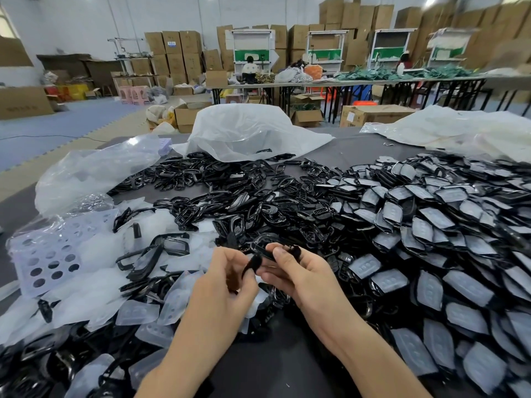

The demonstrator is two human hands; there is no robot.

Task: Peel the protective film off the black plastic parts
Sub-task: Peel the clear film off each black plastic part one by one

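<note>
Hands: left hand [227, 285] and right hand [300, 272] both curled, pinching one black part [263, 249] between them, low over the worktop [355, 145].
Done: peeled films [86, 300] strewn left of the hands; bare frames [218, 191] heaped beyond the hands.
Left: film-covered parts [431, 225], big heap right of the hands. Roughly half to go, at a guess.
Containers: white bag [244, 130] beyond the hands, mouth open, a few black parts inside; clear bag [92, 173] beyond-left of the hands, contents unclear.
</note>
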